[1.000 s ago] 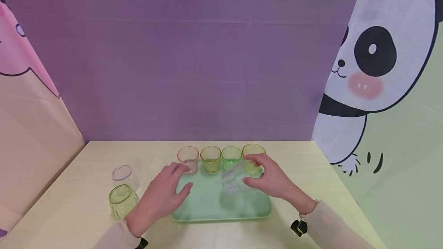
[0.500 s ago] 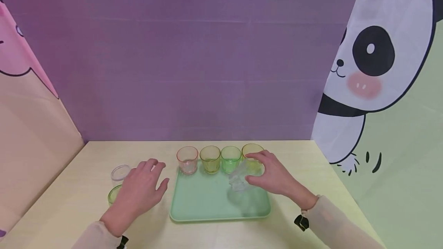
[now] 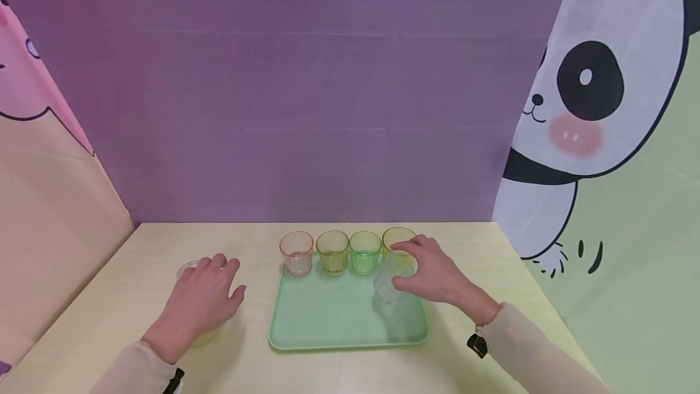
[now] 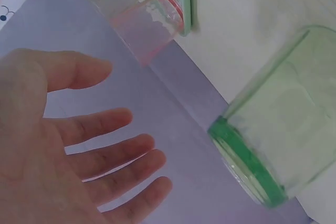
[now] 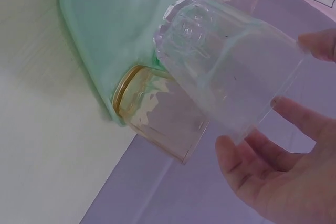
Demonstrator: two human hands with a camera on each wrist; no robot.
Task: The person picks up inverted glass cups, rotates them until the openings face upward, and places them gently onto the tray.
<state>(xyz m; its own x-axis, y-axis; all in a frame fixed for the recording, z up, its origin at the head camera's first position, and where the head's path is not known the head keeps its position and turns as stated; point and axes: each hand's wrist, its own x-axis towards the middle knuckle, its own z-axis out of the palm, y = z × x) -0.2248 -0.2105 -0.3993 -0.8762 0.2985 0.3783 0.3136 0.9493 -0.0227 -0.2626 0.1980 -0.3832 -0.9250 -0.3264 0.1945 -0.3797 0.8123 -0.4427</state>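
Observation:
My right hand [image 3: 432, 272] pinches a clear glass [image 3: 385, 287] near its rim, fingers and thumb spread round it. The glass tilts with its base pointing left, over the right part of the mint-green tray [image 3: 328, 321]. In the right wrist view, a yellow glass [image 5: 163, 114] shows just behind the held glass. My left hand [image 3: 197, 300] hovers with fingers spread at the left, holding nothing. Under it in the head view sit a green glass [image 3: 205, 339], mostly covered, and another clear glass [image 3: 186, 269]. The left wrist view shows the green glass [image 4: 289, 108] apart from the fingers.
A pink-rimmed glass [image 3: 297, 254], an amber glass [image 3: 332, 254] and a light green glass [image 3: 365, 251] line the tray's far edge, beside the yellow one. Behind the pale table [image 3: 465, 248] rises a purple backdrop [image 3: 306, 108], with printed panels on both sides.
My left hand has moved left from the tray to above the green glass. My right hand has shifted slightly right with the tilted clear glass. The row of glasses stays put.

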